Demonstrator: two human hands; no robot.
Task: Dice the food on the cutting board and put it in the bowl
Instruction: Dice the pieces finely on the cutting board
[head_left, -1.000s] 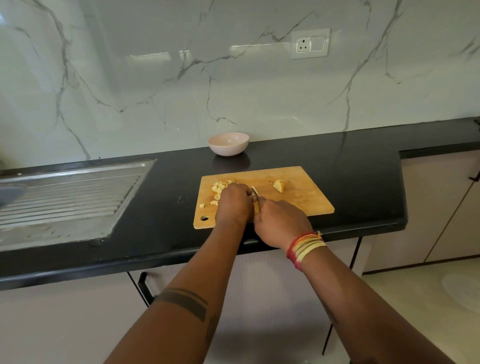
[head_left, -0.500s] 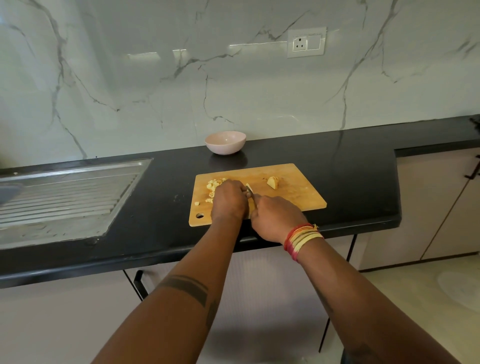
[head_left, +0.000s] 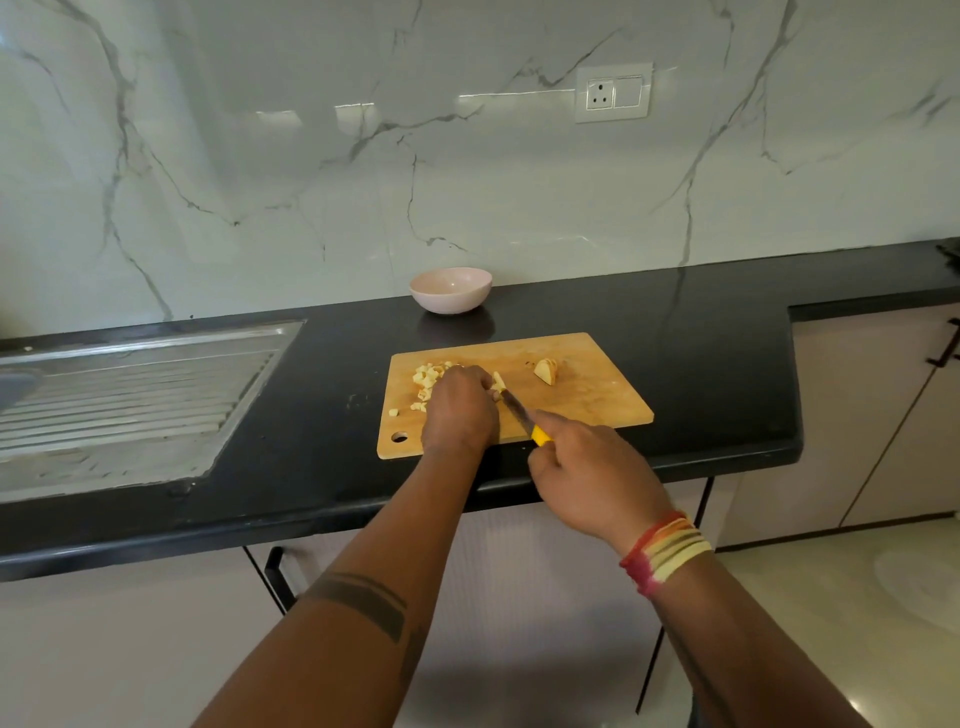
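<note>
A wooden cutting board (head_left: 597, 400) lies on the black counter. Several pale yellow diced pieces (head_left: 427, 378) sit at its left part, and a larger uncut wedge (head_left: 545, 371) lies near its far middle. My left hand (head_left: 460, 410) presses down on a pale piece (head_left: 498, 382) that shows at my fingertips. My right hand (head_left: 587, 467) grips a yellow-handled knife (head_left: 517, 410), its blade pointing up-left to that piece. A pink bowl (head_left: 451, 289) stands behind the board, by the wall; I see nothing in it.
A steel sink drainboard (head_left: 130, 395) takes up the counter's left. The counter's front edge (head_left: 363, 514) runs just below the board. A wall socket (head_left: 613, 93) sits above on the marble wall. Cabinets and floor lie to the right.
My right hand has drawn back toward me and to the right, so the knife blade and yellow handle now show. My left hand stays on the piece.
</note>
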